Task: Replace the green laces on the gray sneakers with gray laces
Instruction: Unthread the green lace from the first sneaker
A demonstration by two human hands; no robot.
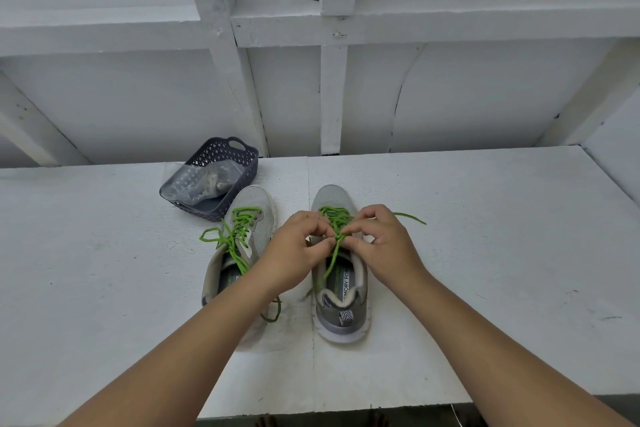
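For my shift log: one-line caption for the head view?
Both hands pinch the green lace on the right gray sneaker; left sneaker waits.

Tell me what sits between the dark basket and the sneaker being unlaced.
The head view shows the other gray sneaker, green lace still in, lying between the basket and the sneaker under both hands.

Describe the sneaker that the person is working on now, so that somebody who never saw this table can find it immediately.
On the white table, two gray sneakers stand side by side, toes pointing away from the person, with a dark basket behind the left one. The wanted sneaker is the right one of the pair. Unlike the left sneaker, both hands, left hand and right hand, pinch its green lace.
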